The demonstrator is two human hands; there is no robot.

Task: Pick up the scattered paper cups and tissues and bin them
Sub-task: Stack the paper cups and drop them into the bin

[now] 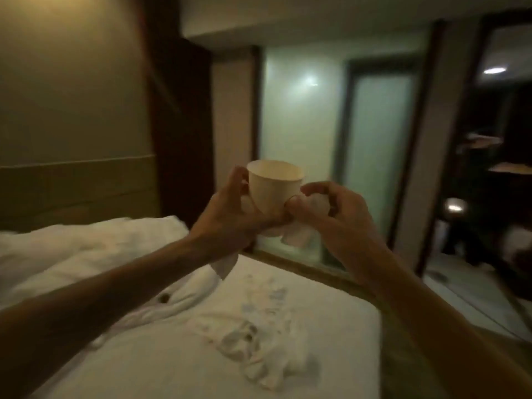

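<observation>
A cream paper cup (273, 185) is held upright in the air above the bed, mouth open toward the camera. My left hand (233, 214) grips its lower part from the left, with white tissue bunched under the palm and a strip of tissue (224, 266) hanging down below the wrist. My right hand (331, 208) pinches a crumpled white tissue (316, 203) right against the cup's right side; more tissue (296, 237) hangs beneath both hands.
A bed (316, 326) with white sheets lies below, with a rumpled white garment (250, 335) and a duvet (86, 249) at the left. A frosted glass wall (299, 125) and door stand behind. Floor and dark shelves are at the right.
</observation>
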